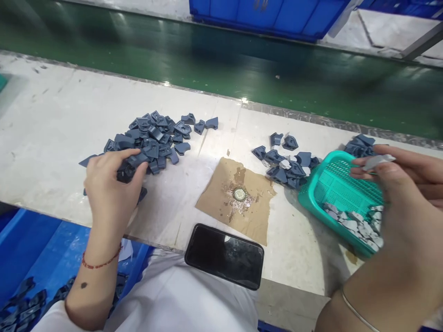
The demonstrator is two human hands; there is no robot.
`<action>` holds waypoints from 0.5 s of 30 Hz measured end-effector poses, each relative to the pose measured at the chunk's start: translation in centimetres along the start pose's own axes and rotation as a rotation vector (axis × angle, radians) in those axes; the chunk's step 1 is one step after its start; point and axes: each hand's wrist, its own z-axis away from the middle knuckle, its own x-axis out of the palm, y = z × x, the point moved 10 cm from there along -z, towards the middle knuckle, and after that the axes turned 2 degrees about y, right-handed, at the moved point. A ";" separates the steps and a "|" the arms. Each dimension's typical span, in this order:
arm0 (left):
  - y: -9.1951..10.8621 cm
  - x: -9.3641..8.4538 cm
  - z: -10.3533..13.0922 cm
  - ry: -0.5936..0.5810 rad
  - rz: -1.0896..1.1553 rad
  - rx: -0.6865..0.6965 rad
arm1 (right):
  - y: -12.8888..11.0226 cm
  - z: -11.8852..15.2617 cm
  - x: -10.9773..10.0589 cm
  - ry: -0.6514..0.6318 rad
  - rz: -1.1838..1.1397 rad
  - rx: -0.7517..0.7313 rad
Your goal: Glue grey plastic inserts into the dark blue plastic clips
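Note:
My left hand (110,180) is at the near edge of a heap of blue-grey plastic parts (152,133), thumb and forefinger curled round one part (136,159). My right hand (408,193) pinches a small light grey piece (377,161) between thumb and fingers, over the right side of a green plastic basket (311,196). Similar light grey pieces (360,226) lie in the basket. To its left is a smaller cluster of blue-grey parts (294,168) with some light grey pieces among them.
Brown paper (214,193) carries a small round wet object (239,194). A black phone (224,256) lies at the table's near edge. More blue-grey parts (360,145) sit behind the basket. A green belt (207,60), blue crate (270,16) and lower-left blue bin (44,235) surround the table.

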 end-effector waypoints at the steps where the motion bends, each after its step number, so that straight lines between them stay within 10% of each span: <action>1: 0.4 -0.5 0.2 0.015 0.010 -0.023 | -1.1 0.7 1.3 -0.036 -0.140 0.052; 5: 2.4 -1.0 1.9 -0.029 0.298 -0.175 | -3.7 3.4 6.2 -0.275 -0.511 0.191; 9: 4.1 3.4 4.7 -0.322 0.826 -0.387 | -3.1 6.0 10.1 -0.549 -0.625 0.348; 15: 6.8 7.2 6.8 -0.532 0.943 -0.391 | -2.0 7.5 12.6 -0.656 -0.661 0.431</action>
